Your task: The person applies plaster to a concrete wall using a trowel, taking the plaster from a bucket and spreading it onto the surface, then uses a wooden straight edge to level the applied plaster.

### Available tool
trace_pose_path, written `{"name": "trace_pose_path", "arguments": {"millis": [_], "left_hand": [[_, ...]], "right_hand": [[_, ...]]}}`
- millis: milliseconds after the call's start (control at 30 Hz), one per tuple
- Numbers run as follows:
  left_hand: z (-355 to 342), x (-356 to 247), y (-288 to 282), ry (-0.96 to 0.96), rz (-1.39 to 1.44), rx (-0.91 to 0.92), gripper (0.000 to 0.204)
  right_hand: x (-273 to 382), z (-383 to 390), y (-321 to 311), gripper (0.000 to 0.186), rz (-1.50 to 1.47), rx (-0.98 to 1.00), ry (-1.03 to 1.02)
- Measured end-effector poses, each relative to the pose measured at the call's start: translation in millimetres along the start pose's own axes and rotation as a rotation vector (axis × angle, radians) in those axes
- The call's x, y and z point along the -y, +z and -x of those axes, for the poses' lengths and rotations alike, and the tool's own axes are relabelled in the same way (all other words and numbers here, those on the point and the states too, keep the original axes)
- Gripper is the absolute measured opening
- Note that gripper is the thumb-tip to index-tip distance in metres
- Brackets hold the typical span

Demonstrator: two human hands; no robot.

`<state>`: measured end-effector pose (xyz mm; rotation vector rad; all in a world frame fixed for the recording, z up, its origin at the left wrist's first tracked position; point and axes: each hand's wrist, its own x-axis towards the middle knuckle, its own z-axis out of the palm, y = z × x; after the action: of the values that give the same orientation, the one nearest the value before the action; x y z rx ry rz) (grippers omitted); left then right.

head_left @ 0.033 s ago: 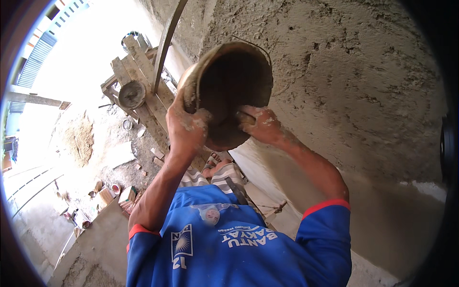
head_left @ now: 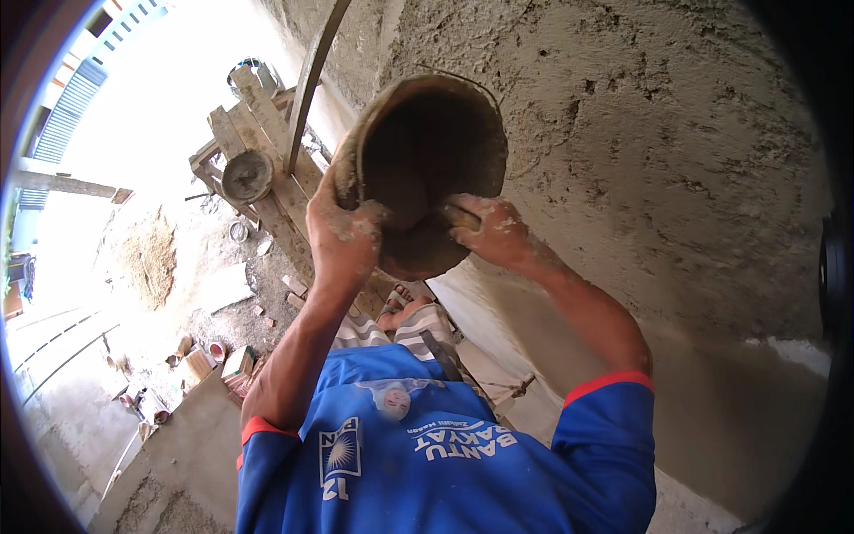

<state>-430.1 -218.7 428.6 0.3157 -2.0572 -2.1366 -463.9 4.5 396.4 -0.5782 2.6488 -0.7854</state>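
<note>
A mortar-smeared bucket (head_left: 491,147) is held up in front of the rough wall, tilted so that its mouth faces me. Its inside is dark, and the contents are hard to make out. My left hand (head_left: 345,233) is closed on the bucket's left rim, with the fingers partly hidden behind it. At the lower right of the mouth, my right hand (head_left: 495,230) is closed round a short, pale handle (head_left: 461,217) that reaches into the bucket. The tool's other end is lost in shadow. Wet grey mortar coats both hands.
Rough plaster covers the wall (head_left: 640,151) on the right. At the left stands a plank platform (head_left: 286,200) carrying a round mortar pan (head_left: 246,176). An upright strip (head_left: 311,84) rises beside it. Below lie a sand heap (head_left: 149,258) and scattered rubble (head_left: 200,356). My sandalled foot (head_left: 405,307) rests on planks.
The bucket has shifted very slightly left, along with my left hand. My right hand has moved a touch to the right. Both grips look the same.
</note>
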Motion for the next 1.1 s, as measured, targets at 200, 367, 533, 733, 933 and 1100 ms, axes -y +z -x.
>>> {"name": "trace_pose_path", "arguments": {"millis": [200, 367, 533, 733, 933, 1100], "left_hand": [[0.4, 15.7, -24.0, -0.128, 0.088, -0.193, 0.048], [5.0, 27.6, -50.7, -0.154, 0.028, -0.301, 0.046], [3.8, 41.3, -61.0, -0.152, 0.117, -0.344, 0.047], [17.2, 39.6, -52.7, -0.160, 0.038, -0.289, 0.047], [27.9, 29.4, -39.1, -0.214, 0.101, -0.275, 0.048], [38.7, 15.7, -20.3, -0.099, 0.064, -0.131, 0.047]], "right_hand": [[45.1, 13.7, -74.9, 0.042, 0.046, -0.014, 0.011], [83.4, 21.7, -132.2, 0.039, 0.041, 0.155, 0.037], [38.2, 7.5, -142.2, 0.041, -0.158, 0.195, 0.237], [20.2, 19.6, -242.9, 0.047, 0.292, -0.676, 0.194], [10.4, 43.4, -184.2, 0.048, 0.102, -0.264, 0.145], [11.6, 59.9, -108.2, 0.042, -0.010, 0.186, 0.293]]}}
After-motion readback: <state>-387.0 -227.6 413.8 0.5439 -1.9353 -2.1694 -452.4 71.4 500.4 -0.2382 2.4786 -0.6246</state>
